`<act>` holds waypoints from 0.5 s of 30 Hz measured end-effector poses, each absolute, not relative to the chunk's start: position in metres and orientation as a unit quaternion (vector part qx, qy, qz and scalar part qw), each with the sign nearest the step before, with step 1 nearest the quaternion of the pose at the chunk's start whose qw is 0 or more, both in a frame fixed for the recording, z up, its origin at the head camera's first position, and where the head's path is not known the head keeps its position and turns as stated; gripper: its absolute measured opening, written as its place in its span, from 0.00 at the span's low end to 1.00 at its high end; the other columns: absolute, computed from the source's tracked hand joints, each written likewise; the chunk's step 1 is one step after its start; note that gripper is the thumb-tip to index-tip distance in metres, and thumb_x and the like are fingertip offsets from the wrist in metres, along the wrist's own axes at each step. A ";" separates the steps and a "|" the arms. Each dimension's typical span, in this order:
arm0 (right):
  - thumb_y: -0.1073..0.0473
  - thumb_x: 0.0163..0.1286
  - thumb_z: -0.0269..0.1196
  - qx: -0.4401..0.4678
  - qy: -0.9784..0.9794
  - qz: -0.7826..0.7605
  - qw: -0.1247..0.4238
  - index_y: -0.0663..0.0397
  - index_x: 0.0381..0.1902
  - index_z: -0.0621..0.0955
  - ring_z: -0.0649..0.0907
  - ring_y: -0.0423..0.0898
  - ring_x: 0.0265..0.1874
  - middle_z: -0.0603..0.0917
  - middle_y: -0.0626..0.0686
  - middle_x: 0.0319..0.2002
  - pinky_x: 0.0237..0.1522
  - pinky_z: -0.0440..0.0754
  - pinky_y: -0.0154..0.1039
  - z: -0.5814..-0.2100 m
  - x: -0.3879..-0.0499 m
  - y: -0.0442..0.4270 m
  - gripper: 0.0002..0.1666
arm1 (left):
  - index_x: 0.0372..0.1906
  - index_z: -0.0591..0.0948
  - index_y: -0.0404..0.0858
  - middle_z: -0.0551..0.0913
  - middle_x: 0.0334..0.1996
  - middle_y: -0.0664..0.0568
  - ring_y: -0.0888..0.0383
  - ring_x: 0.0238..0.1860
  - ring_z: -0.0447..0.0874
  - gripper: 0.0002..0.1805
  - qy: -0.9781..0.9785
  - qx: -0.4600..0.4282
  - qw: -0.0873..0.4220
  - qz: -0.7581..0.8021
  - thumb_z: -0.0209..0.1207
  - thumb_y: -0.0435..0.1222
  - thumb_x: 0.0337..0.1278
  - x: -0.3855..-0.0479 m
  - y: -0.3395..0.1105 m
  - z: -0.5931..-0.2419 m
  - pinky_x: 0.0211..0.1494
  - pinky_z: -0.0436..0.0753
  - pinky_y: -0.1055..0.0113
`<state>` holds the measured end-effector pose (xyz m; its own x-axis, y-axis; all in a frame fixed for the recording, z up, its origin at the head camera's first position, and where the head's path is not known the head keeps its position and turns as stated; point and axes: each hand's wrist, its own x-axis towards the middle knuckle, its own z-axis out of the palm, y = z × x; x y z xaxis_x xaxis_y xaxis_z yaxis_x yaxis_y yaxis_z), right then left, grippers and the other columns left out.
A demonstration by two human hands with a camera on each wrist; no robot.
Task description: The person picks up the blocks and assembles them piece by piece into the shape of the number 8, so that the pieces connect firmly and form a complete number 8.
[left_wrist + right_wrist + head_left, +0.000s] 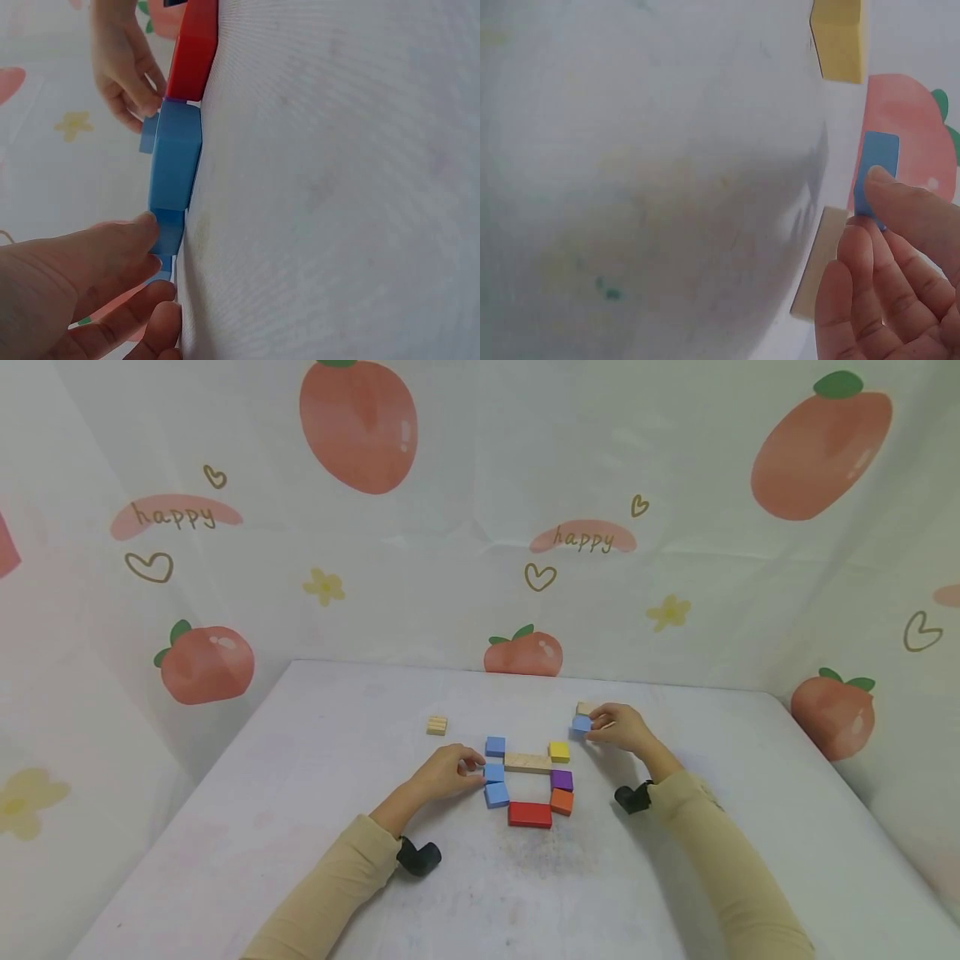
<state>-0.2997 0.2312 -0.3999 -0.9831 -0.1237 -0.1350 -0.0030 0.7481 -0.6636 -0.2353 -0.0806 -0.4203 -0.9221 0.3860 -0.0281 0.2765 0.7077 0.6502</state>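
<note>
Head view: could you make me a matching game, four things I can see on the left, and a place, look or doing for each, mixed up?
1. red block
2. plank
3. purple block
4. right hand

A. pinches a blue block
B. lowest block in the head view
C. between the yellow block and orange block
D. pale, wood-grained

Pairs: 1-B, 2-D, 3-C, 4-A

The bench [300, 777] is white, faintly stained. Behind the bench and along its left and right sides, a white cloth backdrop [465, 485] shows printed red fruit [360, 427], yellow flowers [325, 586] and "happy" lettering, under soft light.
</note>
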 end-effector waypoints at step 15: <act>0.62 0.58 0.66 -0.075 0.931 -0.346 0.094 0.67 0.48 0.76 0.79 0.51 0.39 0.82 0.64 0.41 0.41 0.79 0.39 -0.402 -0.306 0.218 0.21 | 0.45 0.82 0.37 0.81 0.37 0.50 0.60 0.35 0.73 0.15 0.917 0.186 0.077 0.344 0.65 0.36 0.51 -0.235 -0.081 -0.420 0.40 0.75 0.71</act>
<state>-0.3056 0.2175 -0.4024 -0.9711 -0.2044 -0.1234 -0.0743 0.7499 -0.6573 -0.2346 -0.0811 -0.4203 -0.9192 0.3935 -0.0137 0.2875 0.6945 0.6596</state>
